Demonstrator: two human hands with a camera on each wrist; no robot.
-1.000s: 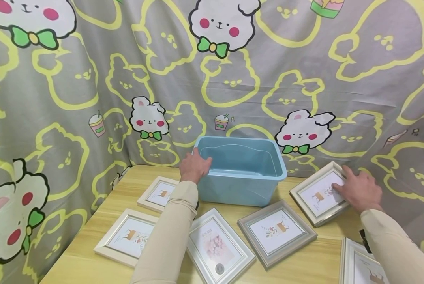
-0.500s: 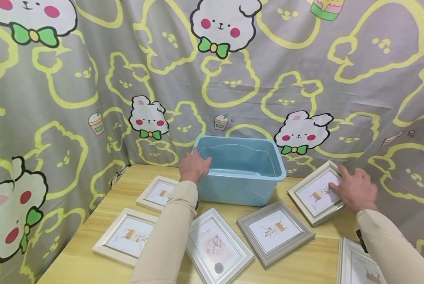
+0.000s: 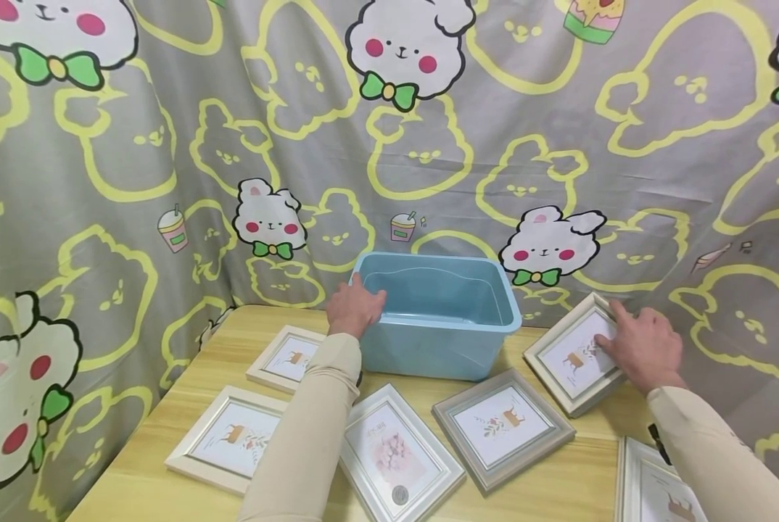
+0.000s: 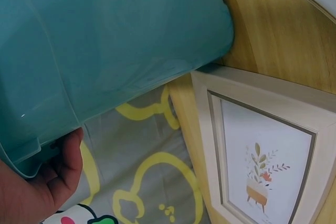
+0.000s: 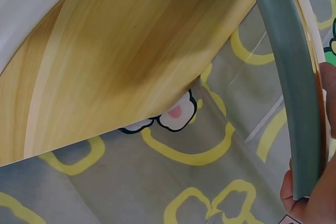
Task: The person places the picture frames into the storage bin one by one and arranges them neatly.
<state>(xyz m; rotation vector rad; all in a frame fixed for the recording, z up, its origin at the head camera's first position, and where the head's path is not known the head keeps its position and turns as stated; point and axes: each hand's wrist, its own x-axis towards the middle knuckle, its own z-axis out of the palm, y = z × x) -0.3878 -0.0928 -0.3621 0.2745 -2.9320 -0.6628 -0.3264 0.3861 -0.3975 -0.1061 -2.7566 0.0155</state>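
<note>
With curled fingers my left hand (image 3: 355, 307) grips the left end of the rim of a blue plastic bin (image 3: 431, 348); in the left wrist view the fingers (image 4: 73, 156) hook under that rim. My right hand (image 3: 647, 348) holds a cream picture frame (image 3: 555, 355) by its right side, the thumb on its front. This frame is tilted, its right side raised off the table. In the right wrist view its grey-green edge (image 5: 286, 77) shows, with the hand (image 5: 315, 203) partly cut off. The bin's visible inside holds nothing.
Several more picture frames lie face up on the wooden table (image 3: 135, 478): a taupe one (image 3: 503, 429), a silver-white one (image 3: 399, 453), two pale ones (image 3: 226, 438) at left and a white one (image 3: 657, 482) at front right. A patterned curtain (image 3: 337, 159) hangs close behind.
My right hand and the frame it holds have shifted slightly left, the frame tilting a little more. The left hand stays on the bin's rim. The whole head view has drifted a little.
</note>
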